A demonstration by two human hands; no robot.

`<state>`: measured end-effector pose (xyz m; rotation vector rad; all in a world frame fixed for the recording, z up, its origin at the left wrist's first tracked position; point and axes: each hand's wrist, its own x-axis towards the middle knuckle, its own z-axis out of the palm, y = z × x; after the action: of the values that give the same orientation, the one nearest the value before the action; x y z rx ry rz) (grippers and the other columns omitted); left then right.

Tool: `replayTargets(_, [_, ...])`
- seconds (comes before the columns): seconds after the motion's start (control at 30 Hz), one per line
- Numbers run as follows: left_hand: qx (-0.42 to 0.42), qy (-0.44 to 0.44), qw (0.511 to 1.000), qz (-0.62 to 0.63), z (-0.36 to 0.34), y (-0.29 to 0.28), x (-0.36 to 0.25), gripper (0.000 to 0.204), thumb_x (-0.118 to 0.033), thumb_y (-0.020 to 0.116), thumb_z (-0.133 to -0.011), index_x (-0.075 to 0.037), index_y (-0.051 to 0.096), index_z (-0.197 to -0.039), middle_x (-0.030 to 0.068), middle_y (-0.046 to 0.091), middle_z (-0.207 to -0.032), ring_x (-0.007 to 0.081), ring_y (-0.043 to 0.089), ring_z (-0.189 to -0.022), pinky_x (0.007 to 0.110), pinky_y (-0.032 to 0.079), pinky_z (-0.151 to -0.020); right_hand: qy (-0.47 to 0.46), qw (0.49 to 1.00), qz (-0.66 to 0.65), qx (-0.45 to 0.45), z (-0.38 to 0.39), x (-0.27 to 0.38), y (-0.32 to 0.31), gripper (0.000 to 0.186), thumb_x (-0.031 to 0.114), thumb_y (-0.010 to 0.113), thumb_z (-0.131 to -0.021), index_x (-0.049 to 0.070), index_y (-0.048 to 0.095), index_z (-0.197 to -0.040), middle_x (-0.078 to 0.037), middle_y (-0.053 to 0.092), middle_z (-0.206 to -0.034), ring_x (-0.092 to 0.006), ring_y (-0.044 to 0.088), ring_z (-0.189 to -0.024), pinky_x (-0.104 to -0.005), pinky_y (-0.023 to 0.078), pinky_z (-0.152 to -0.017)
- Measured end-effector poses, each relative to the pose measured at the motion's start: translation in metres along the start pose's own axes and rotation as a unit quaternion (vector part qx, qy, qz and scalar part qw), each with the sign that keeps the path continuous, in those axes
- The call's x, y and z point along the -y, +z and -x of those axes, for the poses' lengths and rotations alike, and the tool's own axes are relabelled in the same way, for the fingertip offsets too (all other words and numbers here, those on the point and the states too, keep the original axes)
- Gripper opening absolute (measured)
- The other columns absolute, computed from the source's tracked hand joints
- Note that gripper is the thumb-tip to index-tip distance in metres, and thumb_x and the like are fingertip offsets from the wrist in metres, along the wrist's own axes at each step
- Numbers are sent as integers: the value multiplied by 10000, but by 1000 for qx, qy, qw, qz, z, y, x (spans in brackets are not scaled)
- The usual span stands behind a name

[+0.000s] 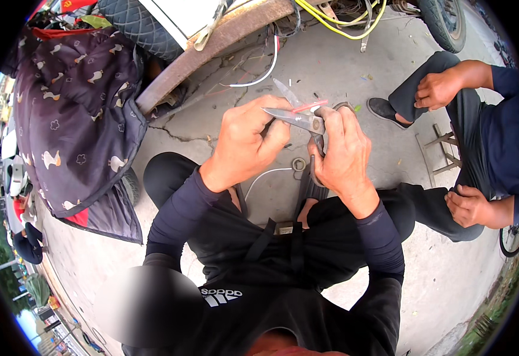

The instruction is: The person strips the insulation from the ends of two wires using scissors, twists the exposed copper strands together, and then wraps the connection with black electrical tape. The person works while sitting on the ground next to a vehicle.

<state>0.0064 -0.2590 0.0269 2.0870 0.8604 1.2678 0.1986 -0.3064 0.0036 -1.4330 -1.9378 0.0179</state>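
Observation:
My right hand (344,148) grips a pair of metal scissors (307,120) by its handles. The blades stand apart and point toward my left hand. A thin red wire (311,107) lies between the blades, close to the pivot. My left hand (250,135) is closed, thumb and forefinger pinched beside the blade tips, apparently on the red wire, though the grip itself is partly hidden. Beyond my hands a white and red cable (265,79) hangs from the vehicle's frame.
A rusty vehicle frame (224,44) with yellow cables (348,37) lies ahead. On the left a dark quilted cover (78,118) drapes over a vehicle. A person (511,148) sits at the right, hands on their legs. A small roll (298,164) rests between my feet on concrete (176,127).

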Motion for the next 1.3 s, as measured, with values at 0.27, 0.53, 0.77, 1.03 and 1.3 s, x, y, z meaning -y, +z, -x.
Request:
replayTargets(0.27, [162,-329,865,343,3,-4,11,169,-126,576,-975,17,665,-963,-10,574,-699,56,477,-568,231,372,-503,-76,997,-11,22,-1,-36,7,612,47,802,-585,63,586,-1157,-141,522,-983,-362,594,-881,-439,512,-706])
replayTargets(0.53, [113,-386,807,432,7,1,23,161,-143,572,-973,-9,663,-968,-57,481,-689,5,353,-557,199,246,-472,108,979,-174,3,25,-12,36,547,-45,759,-603,88,654,-1123,-93,548,-872,-261,604,-757,-341,515,-662])
replayTargets(0.77, [68,-396,787,469,7,8,56,188,-172,575,-981,-11,668,-952,-93,398,-652,8,268,-537,225,186,-469,317,837,-442,49,27,5,58,593,-116,730,-717,-24,611,-1291,46,437,-837,-51,395,-729,-198,399,-646])
replayTargets(1.03, [81,-372,816,434,-6,18,77,217,-204,585,-990,-5,658,-945,-91,382,-620,12,274,-524,222,197,-471,384,749,-533,84,5,-5,56,629,-99,750,-746,-49,569,-1347,74,455,-858,-28,375,-718,-181,340,-633])
replayTargets(1.3, [92,-359,856,360,-11,29,81,196,-166,572,-983,9,662,-978,-87,406,-632,11,282,-540,229,203,-490,426,700,-564,101,7,-20,47,670,-79,770,-728,-41,568,-1366,68,478,-886,-32,391,-754,-182,351,-678])
